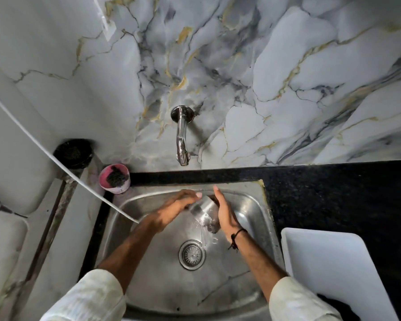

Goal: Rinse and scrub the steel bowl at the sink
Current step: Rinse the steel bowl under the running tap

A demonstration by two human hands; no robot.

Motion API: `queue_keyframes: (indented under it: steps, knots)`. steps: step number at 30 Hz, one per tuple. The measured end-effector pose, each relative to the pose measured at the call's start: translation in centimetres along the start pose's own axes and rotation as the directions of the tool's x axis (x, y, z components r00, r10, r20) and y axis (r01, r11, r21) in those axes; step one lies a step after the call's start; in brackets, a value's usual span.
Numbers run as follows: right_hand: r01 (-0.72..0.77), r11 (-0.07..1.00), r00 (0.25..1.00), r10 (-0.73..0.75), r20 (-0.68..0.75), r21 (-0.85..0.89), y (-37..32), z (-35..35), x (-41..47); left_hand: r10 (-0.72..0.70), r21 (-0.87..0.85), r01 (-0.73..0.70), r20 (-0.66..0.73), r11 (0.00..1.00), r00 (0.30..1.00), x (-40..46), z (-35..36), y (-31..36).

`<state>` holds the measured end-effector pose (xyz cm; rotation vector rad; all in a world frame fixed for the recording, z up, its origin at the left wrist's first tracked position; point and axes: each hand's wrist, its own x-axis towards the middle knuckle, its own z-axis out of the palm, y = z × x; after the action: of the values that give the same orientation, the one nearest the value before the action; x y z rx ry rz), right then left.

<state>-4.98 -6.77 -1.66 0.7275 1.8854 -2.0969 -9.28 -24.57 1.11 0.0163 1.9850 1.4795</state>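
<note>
A small steel bowl is held tilted over the steel sink, and water runs off it toward the drain. My left hand presses against the bowl's left side with the fingers stretched flat. On the bowl's right side my right hand cups it, fingers pointing up, a black thread around the wrist. Part of the bowl is hidden behind my right palm. The chrome tap juts from the marble wall above the sink.
A pink cup holding a dark scrubber stands at the sink's back left corner. A white tray lies on the black counter to the right. A thin white tube slants across the left side into the sink.
</note>
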Motion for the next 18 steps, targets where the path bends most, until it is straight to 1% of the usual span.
queue_keyframes:
  steps: [2, 3, 5, 7, 9, 10, 11, 12, 13, 14, 15, 16, 17, 18]
  knots:
    - [0.070, 0.996, 0.996, -0.073, -0.044, -0.062, -0.1, -0.4, -1.1, 0.012, 0.021, -0.013, 0.045, 1.000, 0.999, -0.5, 1.4, -0.3]
    - [0.098, 0.992, 0.990, -0.104, -0.090, -0.078, -0.1, -0.7, -1.5, 0.023, 0.031, -0.025, 0.056, 0.999, 0.998, -0.6, 1.9, -0.1]
    - [0.132, 0.990, 0.970, -0.141, -0.196, -0.055, -0.2, -1.3, -2.1, 0.032, 0.043, -0.037, 0.101, 0.998, 0.994, -0.8, 2.5, 0.5]
    - [0.153, 0.988, 0.956, -0.153, -0.251, -0.020, -0.6, -1.8, -2.6, 0.016, 0.068, -0.030, 0.193, 0.997, 0.981, -1.0, 2.9, 1.6]
    - [0.153, 0.988, 0.954, -0.142, -0.264, 0.021, -1.0, -2.4, -2.6, -0.022, 0.189, -0.030, 0.270, 0.982, 0.962, -1.4, 3.6, 2.4]
    - [0.149, 0.988, 0.952, -0.133, -0.277, 0.037, -1.0, -2.5, -2.4, -0.042, 0.255, -0.031, 0.275, 0.966, 0.960, -1.6, 4.1, 2.5]
    - [0.137, 0.990, 0.946, -0.126, -0.298, 0.017, -0.9, -2.8, -2.4, -0.061, 0.311, -0.025, 0.263, 0.950, 0.963, -1.9, 4.7, 2.5]
    - [0.119, 0.991, 0.942, -0.131, -0.309, -0.057, -0.7, -3.2, -2.4, -0.073, 0.351, -0.011, 0.224, 0.936, 0.972, -2.1, 5.5, 2.3]
    - [0.091, 0.981, 0.944, -0.141, -0.299, -0.174, -0.4, -4.0, -2.5, -0.086, 0.425, 0.018, 0.143, 0.905, 0.986, -2.4, 6.4, 2.0]
    - [0.070, 0.946, 0.950, -0.160, -0.267, -0.315, 0.1, -5.0, -2.8, -0.087, 0.547, 0.067, 0.011, 0.835, 0.996, -2.7, 7.4, 1.6]
    - [0.067, 0.884, 0.959, -0.185, -0.215, -0.463, 0.5, -6.1, -3.0, -0.067, 0.648, 0.126, -0.115, 0.751, 0.991, -2.8, 8.1, 1.2]
    - [0.069, 0.801, 0.966, -0.202, -0.161, -0.594, 1.1, -7.5, -3.6, -0.055, 0.661, 0.169, -0.190, 0.731, 0.980, -3.0, 8.7, 0.7]
    - [0.065, 0.713, 0.971, -0.208, -0.121, -0.698, 1.8, -9.0, -4.3, -0.070, 0.571, 0.174, -0.199, 0.802, 0.978, -3.2, 9.2, 0.3]
    - [0.057, 0.644, 0.972, -0.211, -0.105, -0.763, 2.4, -10.5, -5.2, -0.089, 0.499, 0.173, -0.188, 0.849, 0.978, -3.2, 9.6, -0.4]
